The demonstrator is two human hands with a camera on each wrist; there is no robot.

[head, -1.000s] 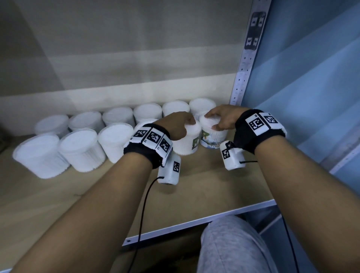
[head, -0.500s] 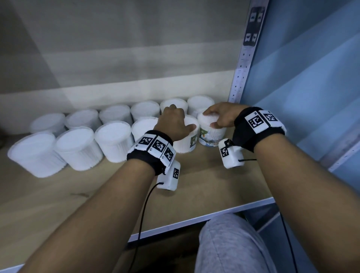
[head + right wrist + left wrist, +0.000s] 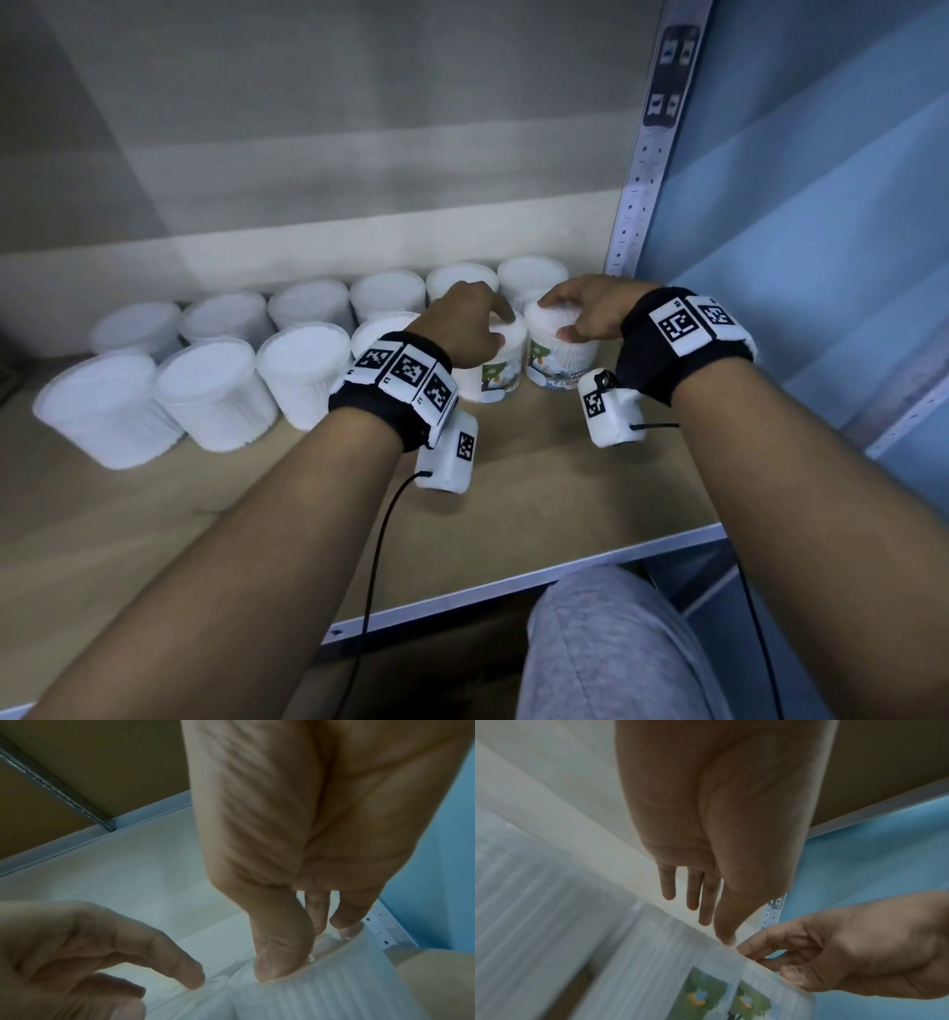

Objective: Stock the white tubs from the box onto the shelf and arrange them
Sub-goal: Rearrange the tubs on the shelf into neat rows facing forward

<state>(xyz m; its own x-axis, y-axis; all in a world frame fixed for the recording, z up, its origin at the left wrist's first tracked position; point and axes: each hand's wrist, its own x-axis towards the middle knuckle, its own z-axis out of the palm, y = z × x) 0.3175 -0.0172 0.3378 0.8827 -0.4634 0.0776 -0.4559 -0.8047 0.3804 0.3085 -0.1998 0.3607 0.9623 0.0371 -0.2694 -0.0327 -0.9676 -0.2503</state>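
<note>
My right hand grips the rim of the end tub in the front row on the shelf, while my left hand rests, fingers loosely bent, on the neighbouring tub.

Two rows of tubs stand on the shelf, the back row against the rear wall and the front row just before it, both running from the left toward the upright post at the right. At the right end of the front row two tubs stand side by side, touching: the left hand rests on top of the left one, and the right hand grips the top rim of the right one. The person's knee sits below the shelf's front edge.
</note>
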